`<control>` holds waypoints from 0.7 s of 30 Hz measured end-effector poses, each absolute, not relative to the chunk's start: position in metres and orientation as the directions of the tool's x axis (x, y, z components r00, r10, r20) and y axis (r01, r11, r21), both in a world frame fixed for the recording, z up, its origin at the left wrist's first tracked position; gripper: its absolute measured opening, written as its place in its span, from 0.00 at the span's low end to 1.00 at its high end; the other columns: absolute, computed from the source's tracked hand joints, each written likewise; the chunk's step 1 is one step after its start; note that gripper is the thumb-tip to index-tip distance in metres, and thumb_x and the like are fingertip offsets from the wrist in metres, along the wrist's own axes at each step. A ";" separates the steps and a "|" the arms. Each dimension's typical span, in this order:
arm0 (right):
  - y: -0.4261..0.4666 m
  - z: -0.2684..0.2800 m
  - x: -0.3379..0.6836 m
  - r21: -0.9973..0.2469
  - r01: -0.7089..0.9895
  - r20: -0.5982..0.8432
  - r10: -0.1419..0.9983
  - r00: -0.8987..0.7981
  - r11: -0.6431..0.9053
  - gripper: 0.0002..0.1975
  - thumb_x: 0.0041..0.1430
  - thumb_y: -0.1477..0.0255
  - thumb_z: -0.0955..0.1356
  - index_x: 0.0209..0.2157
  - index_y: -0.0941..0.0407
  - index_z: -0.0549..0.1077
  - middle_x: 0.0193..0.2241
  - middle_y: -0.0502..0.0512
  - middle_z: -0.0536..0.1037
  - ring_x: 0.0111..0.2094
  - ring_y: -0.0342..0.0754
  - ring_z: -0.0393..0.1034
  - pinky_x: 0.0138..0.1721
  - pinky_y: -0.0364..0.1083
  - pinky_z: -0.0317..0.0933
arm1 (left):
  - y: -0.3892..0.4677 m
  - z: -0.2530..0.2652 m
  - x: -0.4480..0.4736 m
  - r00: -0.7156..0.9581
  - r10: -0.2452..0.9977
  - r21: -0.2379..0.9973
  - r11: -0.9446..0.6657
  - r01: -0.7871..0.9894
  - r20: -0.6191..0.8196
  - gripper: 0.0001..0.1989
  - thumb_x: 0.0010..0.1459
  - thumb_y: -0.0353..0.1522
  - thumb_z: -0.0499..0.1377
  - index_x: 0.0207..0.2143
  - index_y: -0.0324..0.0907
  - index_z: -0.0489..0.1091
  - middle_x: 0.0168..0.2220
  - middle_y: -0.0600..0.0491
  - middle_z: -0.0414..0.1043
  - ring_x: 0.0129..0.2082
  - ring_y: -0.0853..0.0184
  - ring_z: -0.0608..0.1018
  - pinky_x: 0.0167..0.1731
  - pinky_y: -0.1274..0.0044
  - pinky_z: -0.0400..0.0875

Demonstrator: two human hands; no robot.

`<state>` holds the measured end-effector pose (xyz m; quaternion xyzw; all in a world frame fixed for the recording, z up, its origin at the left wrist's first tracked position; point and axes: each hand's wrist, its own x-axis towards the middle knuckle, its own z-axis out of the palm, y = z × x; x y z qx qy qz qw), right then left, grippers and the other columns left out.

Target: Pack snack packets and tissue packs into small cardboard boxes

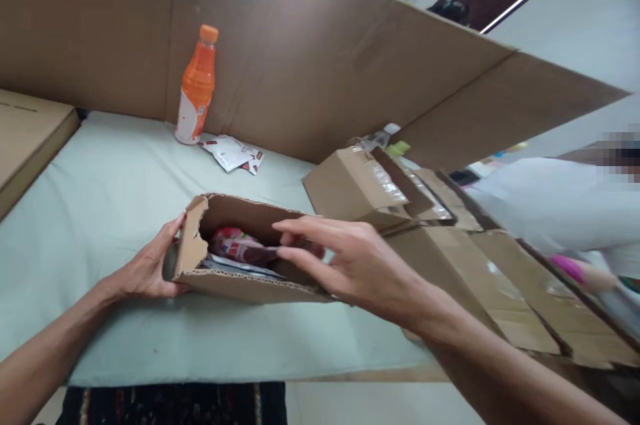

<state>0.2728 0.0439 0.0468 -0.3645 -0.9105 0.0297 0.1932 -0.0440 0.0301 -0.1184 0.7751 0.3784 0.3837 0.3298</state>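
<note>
A small open cardboard box (260,290) with torn, ragged top edges sits on the pale green cloth. My left hand (150,263) is wrapped round its left end, thumb and fingers on opposite sides. Inside lies a red and purple snack packet (237,245), beside a silvery flat packet (245,267) along the near wall. My right hand (345,258) reaches over the box's right end. Its thumb and fingers are closed at the tapered corner of the red packet. The box's right inside is partly hidden by this hand.
An orange drink bottle (197,88) stands at the back, with white sachets (233,153) beside it. More cardboard boxes (345,185) line the right side; one holds a clear bottle (383,136). A large carton (30,138) is at left. Another person (540,211) is at far right, behind a cardboard partition (300,58).
</note>
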 end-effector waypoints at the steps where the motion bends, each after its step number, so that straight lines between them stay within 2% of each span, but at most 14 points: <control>1: 0.041 0.049 0.278 -0.248 0.650 0.383 0.689 -0.616 0.718 0.08 0.68 0.70 0.70 0.45 0.54 0.81 0.40 0.54 0.87 0.31 0.47 0.80 0.28 0.44 0.70 | 0.031 -0.119 -0.045 0.442 0.832 0.805 -0.497 0.326 0.335 0.59 0.54 0.40 0.70 0.77 0.52 0.37 0.72 0.38 0.56 0.65 0.42 0.71 0.61 0.52 0.73; 3: 0.033 0.049 0.291 -0.321 0.669 0.492 0.722 -0.486 0.670 0.06 0.67 0.70 0.71 0.42 0.51 0.82 0.37 0.52 0.87 0.31 0.47 0.80 0.27 0.43 0.69 | 0.031 -0.120 -0.047 0.487 0.817 0.814 -0.492 0.309 0.309 0.60 0.56 0.39 0.70 0.77 0.53 0.32 0.74 0.38 0.51 0.68 0.41 0.68 0.63 0.50 0.71; 5: 0.022 0.041 0.307 -0.385 0.710 0.579 0.754 -0.312 0.589 0.05 0.65 0.72 0.72 0.40 0.49 0.83 0.33 0.50 0.86 0.29 0.46 0.78 0.29 0.44 0.69 | 0.032 -0.120 -0.048 0.485 0.817 0.810 -0.495 0.314 0.311 0.59 0.56 0.39 0.69 0.77 0.53 0.32 0.75 0.39 0.49 0.70 0.40 0.65 0.64 0.49 0.69; 7: 0.007 0.024 0.324 -0.484 0.718 0.609 0.782 -0.134 0.501 0.06 0.65 0.72 0.73 0.41 0.49 0.83 0.31 0.49 0.84 0.29 0.46 0.77 0.31 0.44 0.70 | 0.033 -0.119 -0.049 0.474 0.820 0.803 -0.502 0.323 0.321 0.59 0.56 0.41 0.69 0.77 0.54 0.33 0.75 0.39 0.49 0.70 0.39 0.65 0.65 0.49 0.68; 9: -0.008 -0.002 0.338 -0.604 0.656 0.571 0.820 -0.041 0.453 0.08 0.66 0.70 0.71 0.46 0.49 0.82 0.36 0.53 0.85 0.35 0.48 0.79 0.34 0.45 0.72 | 0.034 -0.117 -0.048 0.468 0.822 0.800 -0.503 0.327 0.325 0.58 0.57 0.42 0.68 0.77 0.54 0.33 0.75 0.40 0.49 0.69 0.40 0.66 0.65 0.49 0.69; 11: -0.021 -0.033 0.348 -0.698 0.576 0.472 0.878 -0.078 0.426 0.16 0.68 0.66 0.70 0.55 0.50 0.78 0.49 0.59 0.84 0.45 0.53 0.80 0.39 0.48 0.74 | 0.034 -0.116 -0.049 0.470 0.823 0.796 -0.501 0.340 0.318 0.58 0.58 0.42 0.68 0.77 0.55 0.31 0.76 0.41 0.48 0.69 0.41 0.66 0.65 0.50 0.69; 13: -0.027 -0.062 0.349 -0.746 0.544 0.355 0.921 -0.163 0.384 0.29 0.66 0.58 0.71 0.65 0.51 0.71 0.62 0.65 0.76 0.57 0.60 0.76 0.49 0.54 0.75 | 0.036 -0.115 -0.050 0.477 0.825 0.791 -0.497 0.357 0.304 0.59 0.58 0.43 0.68 0.77 0.55 0.30 0.76 0.40 0.46 0.69 0.41 0.67 0.63 0.51 0.71; 16: -0.022 -0.096 0.335 -0.772 0.544 0.253 0.944 -0.212 0.329 0.46 0.60 0.48 0.73 0.73 0.54 0.59 0.69 0.68 0.66 0.68 0.66 0.64 0.63 0.62 0.67 | 0.039 -0.116 -0.052 0.458 0.844 0.801 -0.467 0.375 0.278 0.60 0.56 0.44 0.70 0.77 0.54 0.31 0.75 0.39 0.49 0.67 0.41 0.70 0.60 0.53 0.75; 18: -0.011 -0.108 0.320 -0.798 0.505 0.272 0.944 -0.186 0.330 0.48 0.61 0.48 0.72 0.74 0.55 0.56 0.70 0.69 0.65 0.69 0.65 0.62 0.66 0.63 0.63 | 0.042 -0.116 -0.053 0.422 0.863 0.792 -0.455 0.408 0.278 0.61 0.55 0.45 0.70 0.78 0.52 0.34 0.74 0.40 0.55 0.69 0.39 0.68 0.62 0.53 0.73; 21: 0.001 -0.113 0.303 -0.829 0.426 0.343 0.931 -0.124 0.362 0.42 0.66 0.52 0.70 0.74 0.54 0.56 0.70 0.68 0.66 0.69 0.63 0.63 0.66 0.60 0.65 | 0.042 -0.110 -0.050 0.379 0.872 0.746 -0.469 0.473 0.308 0.60 0.53 0.50 0.71 0.78 0.48 0.39 0.71 0.40 0.61 0.71 0.37 0.63 0.65 0.53 0.70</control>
